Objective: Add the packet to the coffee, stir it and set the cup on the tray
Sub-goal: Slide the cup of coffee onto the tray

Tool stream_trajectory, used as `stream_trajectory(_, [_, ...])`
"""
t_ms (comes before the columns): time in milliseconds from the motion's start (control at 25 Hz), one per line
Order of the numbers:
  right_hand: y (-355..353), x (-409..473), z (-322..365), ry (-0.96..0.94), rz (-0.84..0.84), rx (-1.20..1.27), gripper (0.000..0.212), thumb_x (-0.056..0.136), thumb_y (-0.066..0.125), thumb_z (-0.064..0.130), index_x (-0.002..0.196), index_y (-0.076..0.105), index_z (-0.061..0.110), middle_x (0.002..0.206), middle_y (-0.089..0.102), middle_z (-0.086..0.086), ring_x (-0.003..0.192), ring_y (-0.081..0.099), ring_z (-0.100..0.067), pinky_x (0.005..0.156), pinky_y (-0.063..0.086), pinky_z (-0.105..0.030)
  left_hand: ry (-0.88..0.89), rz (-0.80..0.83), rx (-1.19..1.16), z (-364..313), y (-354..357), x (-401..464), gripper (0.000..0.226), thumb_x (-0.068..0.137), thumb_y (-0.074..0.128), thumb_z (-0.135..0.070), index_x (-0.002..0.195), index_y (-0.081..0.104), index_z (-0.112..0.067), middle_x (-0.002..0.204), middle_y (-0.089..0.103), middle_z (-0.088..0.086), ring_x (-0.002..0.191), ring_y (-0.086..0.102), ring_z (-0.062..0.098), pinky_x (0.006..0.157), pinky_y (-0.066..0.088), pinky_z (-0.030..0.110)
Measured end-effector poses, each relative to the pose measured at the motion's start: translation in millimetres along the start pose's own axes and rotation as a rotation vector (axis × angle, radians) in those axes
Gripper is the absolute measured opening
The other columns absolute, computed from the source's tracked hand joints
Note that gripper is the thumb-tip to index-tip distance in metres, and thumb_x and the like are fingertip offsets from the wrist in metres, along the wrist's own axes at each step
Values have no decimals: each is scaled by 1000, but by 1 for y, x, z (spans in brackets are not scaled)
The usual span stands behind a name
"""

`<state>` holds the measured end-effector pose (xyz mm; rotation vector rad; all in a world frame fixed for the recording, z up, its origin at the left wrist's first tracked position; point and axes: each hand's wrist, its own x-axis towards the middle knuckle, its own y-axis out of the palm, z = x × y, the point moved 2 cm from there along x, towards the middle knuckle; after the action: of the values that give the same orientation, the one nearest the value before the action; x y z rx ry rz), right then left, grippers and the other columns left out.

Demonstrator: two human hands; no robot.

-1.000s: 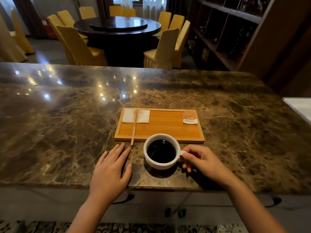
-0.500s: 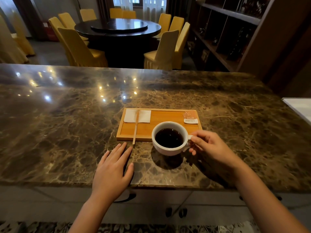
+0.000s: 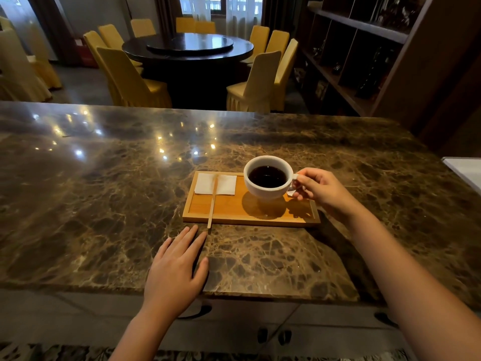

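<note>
A white cup [image 3: 268,190] of black coffee hangs just above the right half of the wooden tray [image 3: 234,213], casting a shadow on it. My right hand [image 3: 318,188] pinches the cup's handle. On the tray's left end lies a white napkin [image 3: 225,184] with a wooden stir stick [image 3: 212,204] across it, the stick's near end jutting over the tray's front edge. The packet is almost hidden behind the cup and my fingers; only a pale corner [image 3: 290,194] shows. My left hand [image 3: 177,269] rests flat on the marble counter [image 3: 91,204], fingers apart, just in front of the stick.
The counter's front edge runs beneath my left hand. A white slab [image 3: 466,170] sits at the right edge. Beyond the counter stand a dark round table [image 3: 187,48], yellow-covered chairs [image 3: 130,79] and dark shelving [image 3: 364,48] at the right.
My right hand has lifted the cup from the counter in front of the tray and carried it forward and up over the tray's right half. The left hand has stayed put.
</note>
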<state>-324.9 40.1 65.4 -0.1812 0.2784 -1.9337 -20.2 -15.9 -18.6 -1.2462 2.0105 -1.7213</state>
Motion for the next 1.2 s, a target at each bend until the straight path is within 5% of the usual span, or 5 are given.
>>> stream_trajectory(240, [8,11,-7,50,22,26,22,97,42,9,99,58,-6,72,57,-11,52,58,-5,48,56,-24,-5,6,5,1,1,0,51,86,36,-41,130,50,-19,137,46,2,128,34,12,105,24,38])
stream_trajectory(480, [11,15,-12,91,44,1,24,98,41,12,99,57,-7,71,58,-11,58,58,-16,56,56,-33,-13,3,6,0,0,0,51,86,36,-42,130,51,-20,137,46,1,128,34,11,105,25,38])
stream_trajectory(960, [11,17,-9,134,-52,-143,19,97,44,16,91,61,9,78,64,-17,67,64,-24,60,58,-30,-18,2,1,-1,0,0,51,87,35,-42,130,50,-20,138,45,0,128,31,9,105,24,37])
stream_trajectory(1200, [8,12,-2,103,-183,-458,25,94,51,24,115,56,12,96,61,-4,76,61,-14,61,50,-23,-9,-9,-20,-1,0,-2,51,87,35,-42,132,49,-21,139,43,0,129,30,9,106,22,36])
